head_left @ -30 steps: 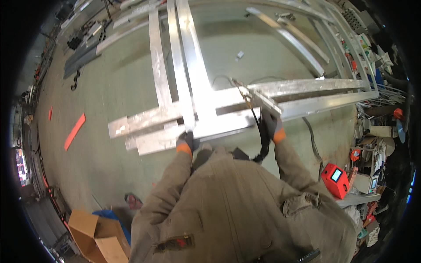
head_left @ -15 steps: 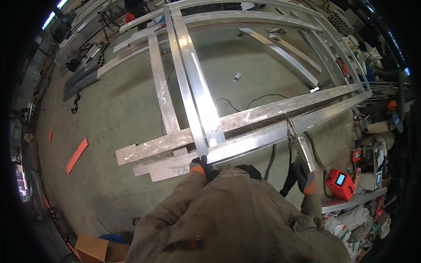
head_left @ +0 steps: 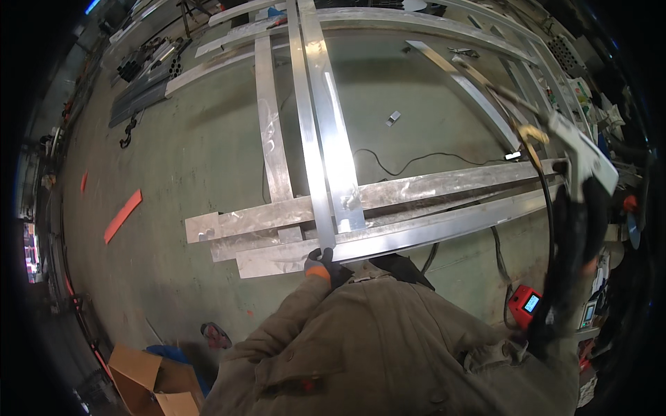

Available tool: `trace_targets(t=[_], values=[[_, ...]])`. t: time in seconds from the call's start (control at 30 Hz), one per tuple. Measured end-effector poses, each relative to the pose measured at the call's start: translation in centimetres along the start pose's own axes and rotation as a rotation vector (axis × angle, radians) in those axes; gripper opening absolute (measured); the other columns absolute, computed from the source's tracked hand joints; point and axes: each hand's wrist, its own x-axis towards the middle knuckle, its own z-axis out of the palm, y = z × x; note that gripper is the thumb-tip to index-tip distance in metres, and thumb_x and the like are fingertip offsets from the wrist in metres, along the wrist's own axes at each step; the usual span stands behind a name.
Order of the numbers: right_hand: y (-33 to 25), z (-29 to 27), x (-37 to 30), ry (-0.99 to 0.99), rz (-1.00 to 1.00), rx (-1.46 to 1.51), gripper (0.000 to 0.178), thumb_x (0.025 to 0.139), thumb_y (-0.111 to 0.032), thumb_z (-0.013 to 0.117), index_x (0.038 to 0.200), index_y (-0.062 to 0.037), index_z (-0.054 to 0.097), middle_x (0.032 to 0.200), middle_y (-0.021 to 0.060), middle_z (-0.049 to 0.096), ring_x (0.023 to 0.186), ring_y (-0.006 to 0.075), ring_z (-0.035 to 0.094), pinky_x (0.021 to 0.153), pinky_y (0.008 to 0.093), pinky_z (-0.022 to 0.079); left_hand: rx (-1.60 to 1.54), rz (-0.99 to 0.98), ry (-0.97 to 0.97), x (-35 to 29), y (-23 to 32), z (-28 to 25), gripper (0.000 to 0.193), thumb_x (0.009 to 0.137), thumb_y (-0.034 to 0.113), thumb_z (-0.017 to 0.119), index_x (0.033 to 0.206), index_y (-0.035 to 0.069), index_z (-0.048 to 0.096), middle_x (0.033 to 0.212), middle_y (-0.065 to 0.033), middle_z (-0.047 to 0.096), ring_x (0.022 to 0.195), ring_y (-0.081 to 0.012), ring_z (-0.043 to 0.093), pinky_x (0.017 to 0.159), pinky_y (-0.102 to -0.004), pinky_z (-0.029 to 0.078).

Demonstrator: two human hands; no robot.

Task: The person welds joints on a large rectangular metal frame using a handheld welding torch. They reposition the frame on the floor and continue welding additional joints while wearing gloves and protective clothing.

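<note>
My left hand (head_left: 325,266), in a dark glove with an orange cuff, is closed on the near end of a narrow silver metal bar (head_left: 309,139). That bar rests across the near rail (head_left: 416,234) of a large metal frame. Beside it, slightly apart, runs a wider shiny bar (head_left: 340,166). My right hand (head_left: 591,215), gloved in black and blurred, is raised at the right. It is wrapped round the handle of a white and grey welding torch (head_left: 583,149), whose long thin nozzle reaches up and left above the frame. A brass-coloured piece and a dark cable hang from the torch.
A red machine with a lit screen (head_left: 525,305) stands at the lower right. Cables (head_left: 416,166) trail over the floor. An open cardboard box (head_left: 149,378) lies at the lower left, a red strip (head_left: 123,216) on the floor at left. Stacked dark tubes (head_left: 142,93) lie farther off.
My right hand has lifted the welding torch up and to the right, away from the near rail. My left hand stays at the bar's end. The view has shifted slightly.
</note>
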Motion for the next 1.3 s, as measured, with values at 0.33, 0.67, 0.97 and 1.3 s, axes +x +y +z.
trace_targets(t=[0.33,0.67,0.97,1.3], values=[[20.4,14.1,16.4,-0.758,0.985,0.868,0.056,0.104,-0.052,0.045,0.126,-0.0043,0.063,0.077,0.0063,0.067,0.059,0.0274,0.064,0.051,0.0392,0.05,-0.248,-0.014,0.312,-1.3,-1.4,2.7,0.055,0.093,0.029,0.075,0.137,0.004,0.055,0.096,-0.0111,0.069,0.072,-0.0237,0.066,0.058,-0.0378,0.056],[28.6,17.8,5.0,-0.538,1.683,1.365,0.055,0.102,-0.05,0.049,0.113,0.0009,0.064,0.087,0.0126,0.067,0.068,0.0264,0.066,0.06,0.0398,0.056,-0.186,-0.063,0.427,-4.5,1.3,4.9,0.056,0.096,0.028,0.074,0.144,0.005,0.056,0.088,-0.0056,0.069,0.065,-0.016,0.064,0.056,-0.0287,0.053],[29.0,21.6,0.0,-0.496,1.464,0.621,0.036,0.105,-0.016,0.055,0.14,-0.0071,0.051,0.121,0.0255,0.067,0.098,0.0267,0.069,0.079,0.0372,0.058,-0.145,-0.083,0.432,-5.9,2.4,6.1,0.058,0.103,0.037,0.063,0.151,0.005,0.05,0.1,-0.0048,0.07,0.073,-0.0121,0.066,0.061,-0.0265,0.057],[31.9,23.6,0.1,-0.493,1.885,0.908,0.038,0.102,-0.036,0.057,0.119,-0.0025,0.063,0.09,0.0121,0.069,0.07,0.022,0.065,0.06,0.0333,0.052,-0.177,-0.036,0.379,-5.6,1.0,5.7,0.061,0.105,0.039,0.059,0.152,0.005,0.044,0.097,-0.0089,0.07,0.07,-0.0164,0.07,0.06,-0.0307,0.061]])
